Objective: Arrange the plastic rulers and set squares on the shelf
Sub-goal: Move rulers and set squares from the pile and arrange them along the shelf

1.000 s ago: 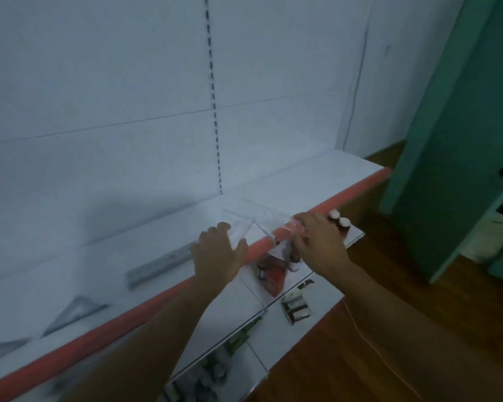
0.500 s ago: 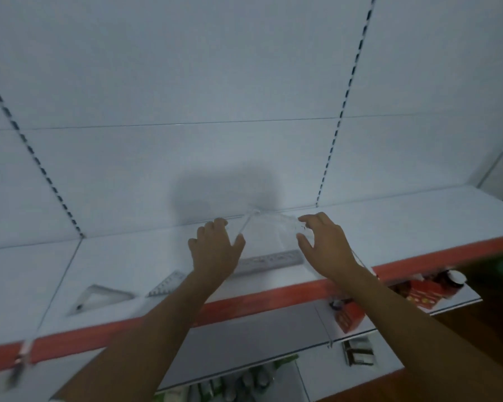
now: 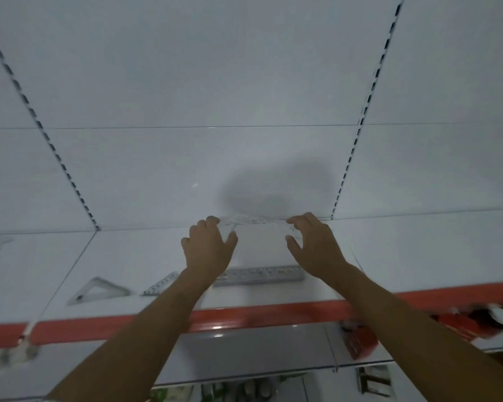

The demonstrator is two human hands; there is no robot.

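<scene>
- Both my hands are at frame centre, over the white shelf point(image 3: 418, 245). Left hand point(image 3: 208, 248) and right hand point(image 3: 317, 245) each pinch one end of a clear plastic piece point(image 3: 254, 220), fingers curled over its top edge, thumbs underneath.
- The piece is see-through and blurred; I judge it a set square or ruler, cannot tell which. It sits near the back panel, just below my shadow.
- Already lying flat lower down: a grey ruler point(image 3: 259, 276) between my wrists, a second ruler point(image 3: 161, 284) angled to its left, a set square point(image 3: 99, 290) at lower left.
- Step in hand, as I read it: setting the clear piece down.
- To do it well: lower both ends level, keep it parallel with the grey ruler, leave a gap, then release the two pinches together so it doesn't skid.
</scene>
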